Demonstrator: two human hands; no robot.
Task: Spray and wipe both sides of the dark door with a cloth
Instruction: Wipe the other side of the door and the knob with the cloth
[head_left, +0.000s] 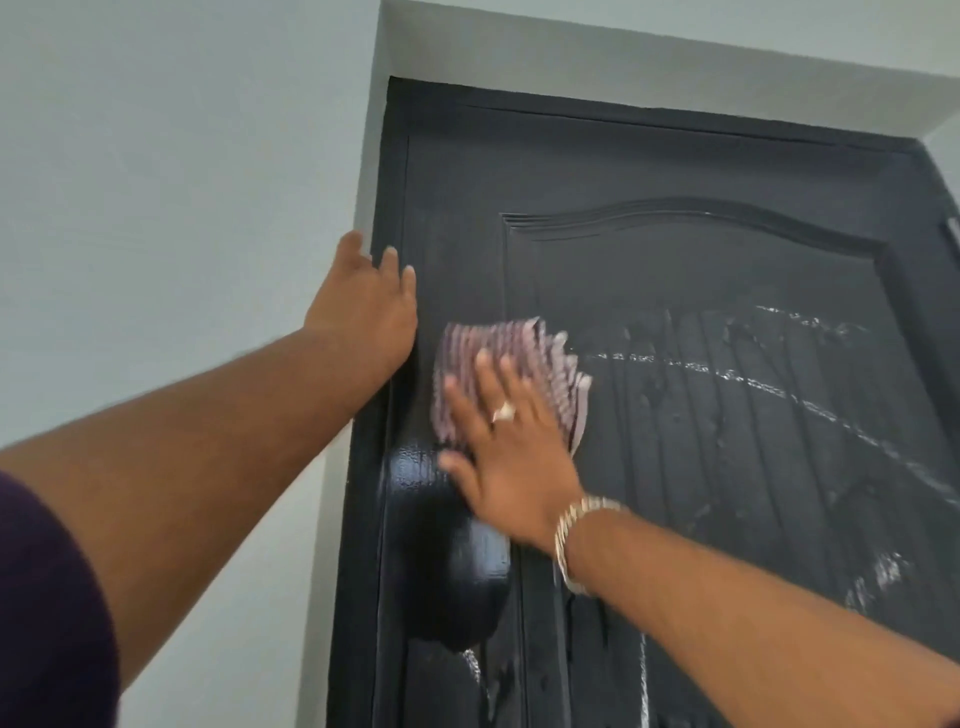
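Streaks of wet spray could be left across the dark panelled door (675, 291) if the pink striped cloth (498, 358), pressed flat near its left edge under the spread right hand (511, 441), slips; the open left hand (363, 306) is braced against the frame.

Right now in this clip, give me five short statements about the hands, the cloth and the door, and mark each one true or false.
1. The right hand presses a striped cloth flat against the door. True.
2. The left hand holds a spray bottle. False: it holds nothing and rests on the door's left edge, by the wall.
3. Wet streaks show on the door to the right of the cloth. True.
4. The cloth is plain white. False: it has pinkish and dark stripes.
5. The right wrist is bare. False: it wears a bracelet, and there is a ring on one of the fingers.
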